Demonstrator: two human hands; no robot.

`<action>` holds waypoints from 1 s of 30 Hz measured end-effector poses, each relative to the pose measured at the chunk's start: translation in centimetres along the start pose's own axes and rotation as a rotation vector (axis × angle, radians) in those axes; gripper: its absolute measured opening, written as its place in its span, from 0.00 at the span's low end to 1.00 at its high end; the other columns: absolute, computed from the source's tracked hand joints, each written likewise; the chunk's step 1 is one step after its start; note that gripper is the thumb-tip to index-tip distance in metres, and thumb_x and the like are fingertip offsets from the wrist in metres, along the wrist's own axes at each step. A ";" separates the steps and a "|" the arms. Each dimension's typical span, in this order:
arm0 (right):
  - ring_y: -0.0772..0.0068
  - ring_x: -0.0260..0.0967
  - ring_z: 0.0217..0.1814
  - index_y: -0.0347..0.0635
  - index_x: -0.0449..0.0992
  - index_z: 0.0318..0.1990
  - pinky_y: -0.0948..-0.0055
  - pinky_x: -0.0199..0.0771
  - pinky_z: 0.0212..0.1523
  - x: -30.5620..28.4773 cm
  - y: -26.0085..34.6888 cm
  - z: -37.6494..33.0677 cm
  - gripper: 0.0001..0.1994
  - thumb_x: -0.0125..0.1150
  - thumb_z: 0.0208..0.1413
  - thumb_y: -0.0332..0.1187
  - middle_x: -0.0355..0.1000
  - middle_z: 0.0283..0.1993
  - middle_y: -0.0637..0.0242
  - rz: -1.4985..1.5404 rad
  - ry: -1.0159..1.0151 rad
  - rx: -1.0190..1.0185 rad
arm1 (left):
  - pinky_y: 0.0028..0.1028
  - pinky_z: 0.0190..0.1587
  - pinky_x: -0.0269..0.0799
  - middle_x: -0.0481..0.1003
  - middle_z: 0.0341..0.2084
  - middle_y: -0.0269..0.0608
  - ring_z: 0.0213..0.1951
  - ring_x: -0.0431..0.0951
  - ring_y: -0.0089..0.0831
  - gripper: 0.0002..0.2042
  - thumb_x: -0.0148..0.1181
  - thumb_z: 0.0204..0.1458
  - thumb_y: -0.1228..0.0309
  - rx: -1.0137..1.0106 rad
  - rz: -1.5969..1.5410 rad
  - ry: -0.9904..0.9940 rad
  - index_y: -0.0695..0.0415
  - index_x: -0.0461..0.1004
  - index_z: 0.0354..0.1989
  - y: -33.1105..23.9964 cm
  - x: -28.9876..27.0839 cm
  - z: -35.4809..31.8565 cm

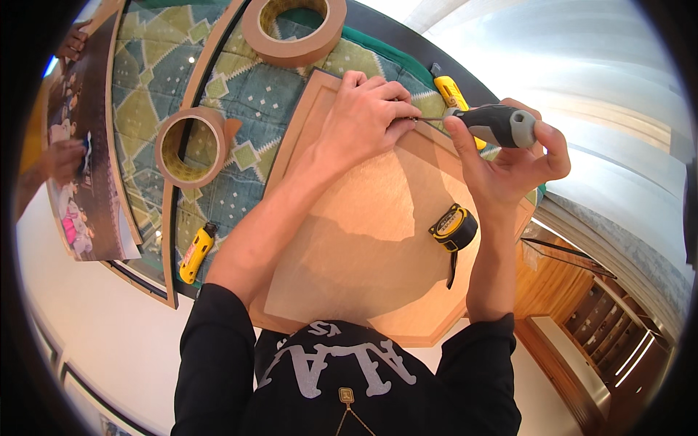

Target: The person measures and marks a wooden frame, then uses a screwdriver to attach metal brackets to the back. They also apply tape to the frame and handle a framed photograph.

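Observation:
A brown wooden frame with a flat backing panel [342, 240] lies in front of me. My left hand [363, 116] rests at its far edge, thumb and fingers pinched together at a small piece too hidden to name. In my right hand [509, 160] is a screwdriver [494, 125] with a black and grey handle, held nearly level. Its thin shaft points left, and the tip meets the spot by my left fingertips. A yellow and black tape measure [454, 229] sits on the panel near my right forearm.
Brown tape rolls [294, 53] [222, 142] and yellow utility knives [195, 254] [452, 94] lie around the panel on a patterned quilted cloth [247, 102]. At the far left, another person's hand [64, 160] holds something dark over a printed picture [91, 196].

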State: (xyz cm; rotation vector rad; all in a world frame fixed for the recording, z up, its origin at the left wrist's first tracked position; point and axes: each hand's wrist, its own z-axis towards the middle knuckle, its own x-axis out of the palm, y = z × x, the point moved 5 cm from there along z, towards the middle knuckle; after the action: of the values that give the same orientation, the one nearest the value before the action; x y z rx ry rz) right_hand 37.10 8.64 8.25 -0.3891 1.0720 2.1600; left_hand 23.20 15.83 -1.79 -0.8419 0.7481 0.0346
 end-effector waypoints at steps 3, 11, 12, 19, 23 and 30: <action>0.58 0.78 0.46 0.48 0.49 0.60 0.70 0.84 0.39 0.6 -0.5 0.2 0.41 0.75 0.45 0.19 0.67 0.50 0.49 0.101 0.023 -0.001 | 0.34 0.49 0.59 0.79 0.32 0.24 0.39 0.76 0.26 0.04 0.69 0.46 0.66 -0.023 -0.030 0.012 0.47 0.85 0.31 0.1 0.2 0.0; 0.57 0.78 0.49 0.58 0.45 0.57 0.66 0.85 0.46 0.4 -0.4 0.5 0.42 0.71 0.47 0.16 0.73 0.50 0.43 -0.030 0.030 0.043 | 0.34 0.48 0.58 0.79 0.33 0.26 0.40 0.76 0.25 0.06 0.71 0.44 0.66 -0.018 -0.026 0.034 0.47 0.85 0.32 0.1 0.2 0.0; 0.57 0.78 0.48 0.58 0.44 0.57 0.66 0.85 0.46 0.5 -0.4 0.7 0.42 0.72 0.46 0.16 0.73 0.49 0.45 -0.029 0.024 0.010 | 0.34 0.48 0.58 0.78 0.33 0.25 0.40 0.76 0.25 0.06 0.71 0.44 0.66 -0.014 -0.026 0.034 0.47 0.85 0.32 0.2 0.2 0.0; 0.57 0.77 0.49 0.59 0.46 0.56 0.67 0.85 0.45 -0.6 -0.5 -1.3 0.42 0.73 0.45 0.16 0.69 0.53 0.45 -0.045 0.012 0.118 | 0.34 0.48 0.58 0.78 0.32 0.24 0.38 0.76 0.25 0.06 0.72 0.43 0.65 0.000 -0.022 0.010 0.47 0.85 0.30 0.0 0.2 -0.1; 0.59 0.78 0.44 0.53 0.48 0.56 0.69 0.84 0.40 -0.6 0.0 -0.4 0.42 0.76 0.43 0.18 0.69 0.49 0.49 -0.129 -0.013 -0.002 | 0.34 0.49 0.59 0.78 0.31 0.23 0.38 0.75 0.25 0.05 0.70 0.43 0.65 -0.002 -0.015 -0.003 0.47 0.85 0.29 0.0 0.1 -0.1; 0.59 0.79 0.42 0.55 0.48 0.56 0.69 0.84 0.40 -0.2 0.2 -1.2 0.42 0.76 0.43 0.18 0.72 0.50 0.46 -0.073 -0.059 0.039 | 0.35 0.48 0.58 0.79 0.33 0.25 0.39 0.76 0.26 0.07 0.72 0.43 0.64 -0.019 -0.023 0.011 0.47 0.86 0.32 0.0 0.1 -0.1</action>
State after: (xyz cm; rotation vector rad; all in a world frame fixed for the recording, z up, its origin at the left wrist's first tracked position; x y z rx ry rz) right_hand 37.07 7.57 7.69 -0.3396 1.0498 2.0708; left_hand 23.29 15.70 -1.89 -0.8697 0.7493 0.0165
